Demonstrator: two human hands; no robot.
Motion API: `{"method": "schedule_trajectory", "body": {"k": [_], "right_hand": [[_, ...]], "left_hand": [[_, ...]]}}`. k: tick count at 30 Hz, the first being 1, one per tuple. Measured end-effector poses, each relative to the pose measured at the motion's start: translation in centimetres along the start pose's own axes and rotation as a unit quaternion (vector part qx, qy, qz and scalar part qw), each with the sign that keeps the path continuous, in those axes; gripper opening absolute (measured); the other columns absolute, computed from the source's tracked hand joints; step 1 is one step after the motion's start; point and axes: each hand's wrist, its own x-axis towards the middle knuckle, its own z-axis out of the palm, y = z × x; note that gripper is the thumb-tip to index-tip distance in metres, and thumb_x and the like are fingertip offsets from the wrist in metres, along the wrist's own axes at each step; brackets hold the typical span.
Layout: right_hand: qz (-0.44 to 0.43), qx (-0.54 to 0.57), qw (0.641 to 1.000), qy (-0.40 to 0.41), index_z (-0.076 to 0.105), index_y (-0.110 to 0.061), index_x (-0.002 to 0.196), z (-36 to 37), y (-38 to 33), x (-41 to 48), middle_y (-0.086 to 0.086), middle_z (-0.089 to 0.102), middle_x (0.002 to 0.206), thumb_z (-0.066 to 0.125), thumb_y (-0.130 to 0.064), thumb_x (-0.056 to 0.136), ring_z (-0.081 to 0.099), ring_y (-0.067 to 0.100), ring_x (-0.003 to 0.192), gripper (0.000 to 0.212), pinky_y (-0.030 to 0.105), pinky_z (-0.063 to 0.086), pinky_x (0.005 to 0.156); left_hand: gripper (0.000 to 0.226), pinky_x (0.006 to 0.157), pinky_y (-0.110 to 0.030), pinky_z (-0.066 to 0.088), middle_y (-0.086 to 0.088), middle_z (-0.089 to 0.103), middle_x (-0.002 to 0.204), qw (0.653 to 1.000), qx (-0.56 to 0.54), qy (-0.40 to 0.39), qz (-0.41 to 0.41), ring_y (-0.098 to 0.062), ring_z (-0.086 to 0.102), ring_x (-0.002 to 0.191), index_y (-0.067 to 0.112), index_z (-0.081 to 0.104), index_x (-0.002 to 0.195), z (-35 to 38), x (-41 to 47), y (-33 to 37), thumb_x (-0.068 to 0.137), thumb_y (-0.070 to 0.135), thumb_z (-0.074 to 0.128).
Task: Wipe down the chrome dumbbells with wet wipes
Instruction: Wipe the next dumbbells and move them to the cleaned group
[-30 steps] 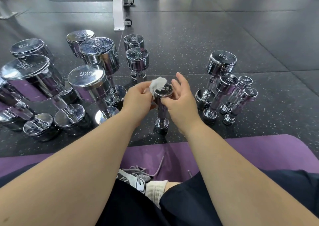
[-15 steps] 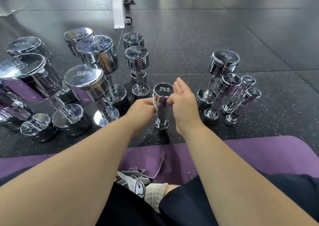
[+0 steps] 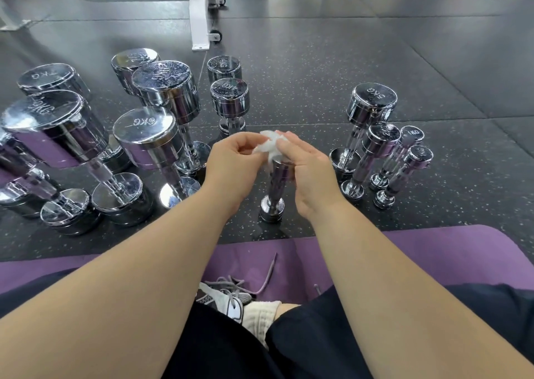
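Twelve o'clock: left hand pinches crumpled white wipe atop small chrome dumbbell, flat right hand steadying; shaft likely next.

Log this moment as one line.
step: wiping | left hand: pinches wet wipe | right hand: presses it onto dumbbell top | dumbbell: upright on floor

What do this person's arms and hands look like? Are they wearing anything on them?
The left forearm and right forearm are bare, with no sleeves in view. The left hand and right hand wear no gloves. No watch, bracelet or ring shows on the wrists or fingers.
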Motion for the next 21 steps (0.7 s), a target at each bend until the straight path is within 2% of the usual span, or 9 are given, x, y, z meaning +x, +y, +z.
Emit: {"method": "schedule_trajectory", "body": {"k": [1, 4, 6, 8, 10, 13, 17, 19, 21], "right_hand": [[-0.011, -0.009, 1.000, 0.004, 0.075, -0.016, 0.086, 0.0, -0.1, 0.0, 0.004, 0.068, 0.111, 0.065, -0.004, 0.091, 0.068, 0.011, 0.082, 0.017, 0.019, 0.055, 0.059], [-0.053, -0.032, 0.995, 0.073, 0.065, -0.008, 0.091, -0.6, 0.0, 0.6, 0.002, 0.067, 0.075, 0.064, -0.002, 0.090, 0.063, 0.012, 0.063, 0.006, 0.025, 0.052, 0.058], [-0.063, -0.055, 0.988, 0.128, 0.059, -0.013, 0.088, -1.0, 0.2, 1.4, 0.006, 0.062, 0.078, 0.062, -0.007, 0.089, 0.058, 0.023, 0.071, 0.006, 0.039, 0.051, 0.067], [-0.043, -0.052, 0.987, 0.145, 0.051, -0.015, 0.085, -1.3, 0.5, 1.8, 0.010, 0.058, 0.080, 0.056, -0.005, 0.090, 0.053, 0.025, 0.073, 0.013, 0.045, 0.050, 0.067], [-0.013, -0.060, 0.990, 0.125, 0.048, -0.016, 0.080, -1.1, 0.9, 1.7, 0.012, 0.059, 0.083, 0.051, 0.000, 0.093, 0.057, 0.026, 0.074, 0.022, 0.047, 0.055, 0.070], [0.005, -0.100, 0.990, 0.099, 0.053, -0.016, 0.079, -1.1, 2.2, 1.7, 0.011, 0.067, 0.090, 0.051, 0.003, 0.094, 0.065, 0.027, 0.083, 0.024, 0.049, 0.057, 0.077], [-0.041, -0.157, 0.980, 0.112, 0.069, -0.029, 0.089, -1.1, 2.4, 2.4, 0.000, 0.076, 0.089, 0.063, -0.015, 0.084, 0.072, 0.024, 0.090, 0.016, 0.044, 0.058, 0.085], [-0.042, -0.181, 0.978, 0.095, 0.075, -0.022, 0.092, -1.2, 2.0, 2.7, 0.003, 0.076, 0.087, 0.059, -0.022, 0.077, 0.070, 0.023, 0.086, 0.022, 0.047, 0.058, 0.087], [-0.005, -0.220, 0.972, 0.078, 0.071, -0.008, 0.077, -1.5, 2.1, 3.1, 0.014, 0.070, 0.076, 0.061, -0.029, 0.071, 0.059, 0.022, 0.072, 0.024, 0.057, 0.055, 0.087]], "left_hand": [[0.024, 0.078, -0.041, 0.055, -0.007, 0.071, 0.082, 1.000, -0.021, -0.008, -0.004, -0.019, 0.063, 0.076, 0.025, 0.071, 0.085, -0.1, -0.1, 0.2, 0.077, 0.002, 0.070], [0.026, 0.084, -0.033, 0.055, -0.003, 0.072, 0.092, 0.991, -0.123, -0.034, -0.047, -0.019, 0.066, 0.086, 0.016, 0.066, 0.094, -0.3, 0.2, 0.7, 0.082, -0.007, 0.063], [0.030, 0.088, -0.031, 0.054, 0.003, 0.073, 0.097, 0.987, -0.129, -0.057, -0.078, -0.015, 0.065, 0.092, 0.018, 0.066, 0.098, -0.3, 0.2, 0.6, 0.085, -0.008, 0.057], [0.038, 0.088, -0.031, 0.052, 0.011, 0.074, 0.093, 0.987, -0.080, -0.104, -0.090, -0.010, 0.066, 0.090, 0.023, 0.066, 0.101, -0.1, -0.2, 0.2, 0.084, -0.009, 0.055], [0.045, 0.081, -0.029, 0.054, 0.011, 0.074, 0.088, 0.984, -0.074, -0.138, -0.086, -0.009, 0.068, 0.082, 0.023, 0.064, 0.106, 0.1, -0.5, -0.3, 0.084, -0.014, 0.054], [0.051, 0.081, -0.030, 0.057, 0.011, 0.074, 0.087, 0.985, -0.093, -0.122, -0.075, -0.011, 0.068, 0.081, 0.026, 0.064, 0.107, -0.1, 0.1, -0.7, 0.085, -0.018, 0.053], [0.056, 0.073, -0.020, 0.057, 0.010, 0.075, 0.087, 0.982, -0.093, -0.148, -0.069, -0.004, 0.069, 0.077, 0.022, 0.064, 0.116, -0.4, 0.5, -1.0, 0.083, -0.021, 0.050], [0.057, 0.073, -0.019, 0.056, 0.007, 0.075, 0.089, 0.981, -0.089, -0.158, -0.073, -0.005, 0.069, 0.077, 0.019, 0.064, 0.117, -0.4, 0.7, -1.1, 0.082, -0.023, 0.047], [0.056, 0.078, -0.022, 0.056, 0.003, 0.074, 0.093, 0.980, -0.073, -0.168, -0.073, -0.009, 0.068, 0.083, 0.019, 0.066, 0.116, -0.6, 1.2, -1.4, 0.080, -0.021, 0.051]]}}
